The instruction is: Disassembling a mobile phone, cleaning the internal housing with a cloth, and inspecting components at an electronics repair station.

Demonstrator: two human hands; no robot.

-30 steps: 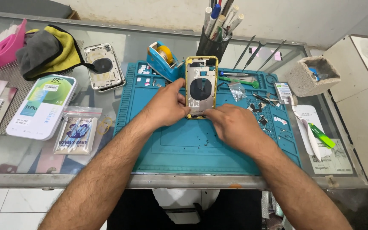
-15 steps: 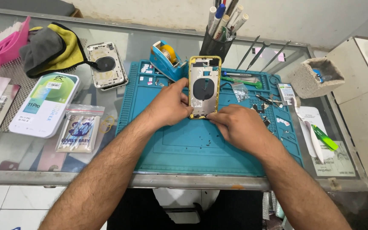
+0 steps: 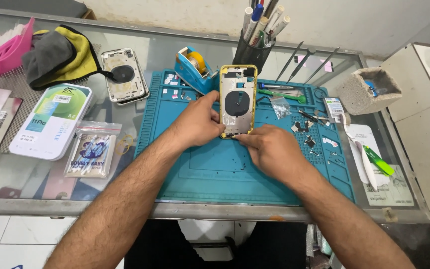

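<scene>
A yellow-rimmed phone back housing [image 3: 238,99] with a round black coil lies inside-up on the teal repair mat [image 3: 210,169]. My left hand [image 3: 199,121] grips its lower left edge with thumb and fingers. My right hand [image 3: 269,149] rests at the housing's bottom end, fingertips pinched against the lower edge; what they pinch is hidden.
A second silver housing [image 3: 124,75] lies left of the mat. A blue tape dispenser [image 3: 193,66], a black pen cup [image 3: 252,54], tweezers [image 3: 304,60], small screws and parts [image 3: 307,129], a white box [image 3: 52,121], a sachet [image 3: 93,149] and a grey-yellow cloth [image 3: 58,55] surround the mat.
My right hand has slid left and closer to the housing's bottom edge. The left hand keeps its hold on the housing.
</scene>
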